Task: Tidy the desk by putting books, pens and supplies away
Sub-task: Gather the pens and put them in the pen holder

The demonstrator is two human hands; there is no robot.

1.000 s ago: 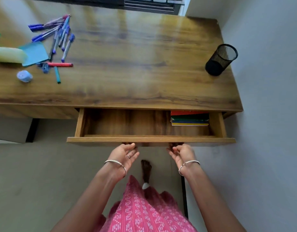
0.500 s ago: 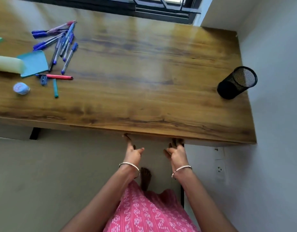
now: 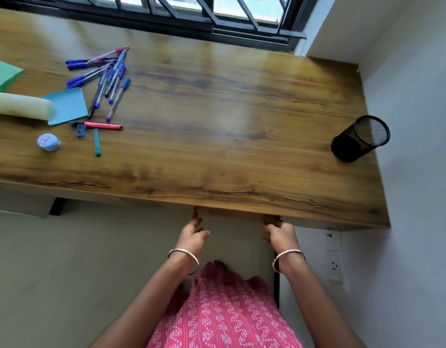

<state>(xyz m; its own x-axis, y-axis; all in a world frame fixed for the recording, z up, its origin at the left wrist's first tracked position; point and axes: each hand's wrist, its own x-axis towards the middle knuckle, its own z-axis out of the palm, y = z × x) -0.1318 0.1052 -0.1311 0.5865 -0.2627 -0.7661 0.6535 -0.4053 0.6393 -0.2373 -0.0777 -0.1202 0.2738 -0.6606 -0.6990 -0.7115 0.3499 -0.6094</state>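
1. I saw the left hand at the front edge of the desk. Its fingers reached fairly straight up to the underside of the wood, the thumb stuck out sideways, and it held nothing.
2. The right hand sat at the same edge, further right and apart from the left. Its fingertips were tucked under the edge, so I could not tell whether it gripped anything.
3. The blue pens lay in a loose heap on the far-left part of the desk, well apart from both hands.
4. Just in front of the heap lay a pink marker, a teal pen and a small blue sharpener just beside the marker's left end.
5. A round blue item sat near them, further left; I could not make out what it was.
6. A blue note pad lay beside the pens, its left side overlapped by a pale yellow-green pouch. A green pad sat at the frame's left edge.
7. The black mesh pen cup stood at the desk's right end, near the wall.
8. A wall socket showed below that end of the desk.
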